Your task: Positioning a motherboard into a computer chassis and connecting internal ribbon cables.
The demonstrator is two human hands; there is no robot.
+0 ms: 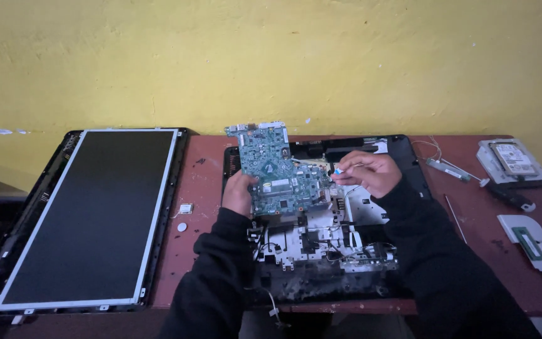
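A green circuit board is tilted up above an opened black laptop base on the red-brown table. My left hand grips the board's lower left edge. My right hand pinches a small flat ribbon cable with a blue tip at the board's right edge. Inside the base lie white shielding, wires and brackets.
A detached display panel in its black lid lies at the left. A coin cell and a small chip lie beside it. At the right are a hard drive, a screwdriver, antenna strips and white brackets. A yellow wall stands behind.
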